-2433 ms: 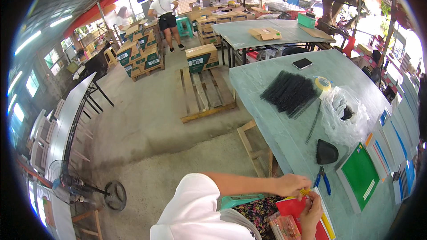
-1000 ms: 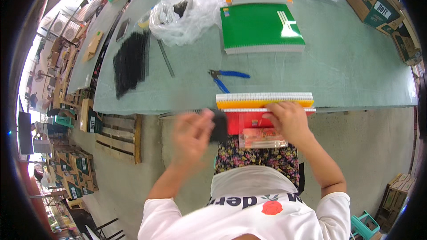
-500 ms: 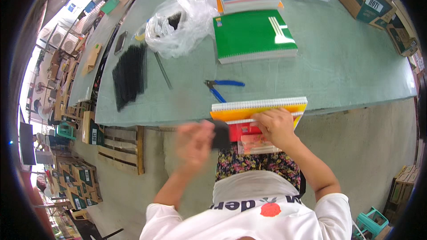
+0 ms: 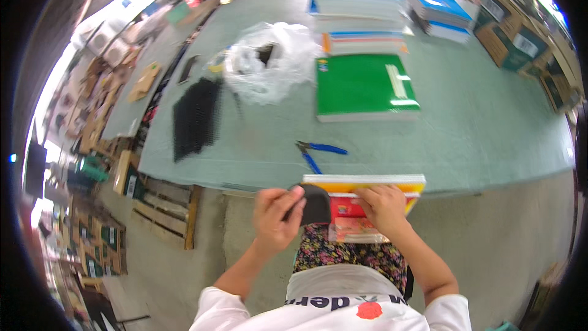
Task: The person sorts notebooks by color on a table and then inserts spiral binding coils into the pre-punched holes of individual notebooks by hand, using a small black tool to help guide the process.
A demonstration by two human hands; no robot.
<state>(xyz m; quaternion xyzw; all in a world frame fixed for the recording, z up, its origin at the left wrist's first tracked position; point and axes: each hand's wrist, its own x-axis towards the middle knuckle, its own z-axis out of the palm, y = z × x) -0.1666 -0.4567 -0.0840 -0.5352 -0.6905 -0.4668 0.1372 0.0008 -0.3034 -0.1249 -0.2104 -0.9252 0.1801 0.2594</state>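
At the table's near edge my right hand (image 4: 384, 208) is closed over a small bunch of notebooks (image 4: 401, 187) with yellow and red covers, held on edge. Their white page edges face up, and a clear pocket with a reddish print hangs at the lower side. My left hand (image 4: 278, 216) pinches a flat black pad with rounded corners (image 4: 316, 205), which overlaps the notebooks' left end. Whether the pad touches them I cannot tell. Just beyond, blue-handled cutting pliers (image 4: 327, 148) lie with their handles spread on the table.
A green notebook (image 4: 364, 84) lies before tall notebook stacks (image 4: 361, 18). Left of it sit a crumpled clear plastic bag (image 4: 269, 67), a pile of black spiral coils (image 4: 196, 119) and a phone (image 4: 188, 68). Cartons (image 4: 514, 37) stand at the far right. A wooden pallet (image 4: 165, 211) is below left.
The whole view has shifted, so table things appear lower. My left hand, blurred before, has moved the black pad up along the notebooks' left end. My right hand keeps its hold.
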